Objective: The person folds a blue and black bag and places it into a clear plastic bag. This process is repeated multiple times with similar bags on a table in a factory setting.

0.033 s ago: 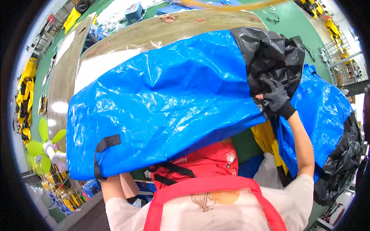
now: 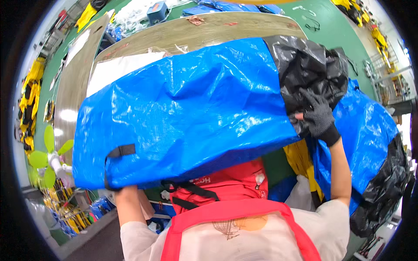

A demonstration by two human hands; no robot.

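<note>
Large blue woven bag (image 2: 187, 108), black liner (image 2: 305, 69) at its upper-right end: lifted, mid-frame, over worktop (image 2: 209, 32). Right hands (image 2: 320, 115): gloved, clenched on liner. Left hands: hidden under bag, grip unclear. Carry unfinished; second blue bag (image 2: 370, 130) at right

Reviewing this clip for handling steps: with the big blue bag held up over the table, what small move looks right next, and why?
Probably lower the blue woven bag onto the wooden table. The gloved right hand grips its black liner end; the left hand is hidden under the bag's other end, so the bag hangs unsupported above the table.
</note>
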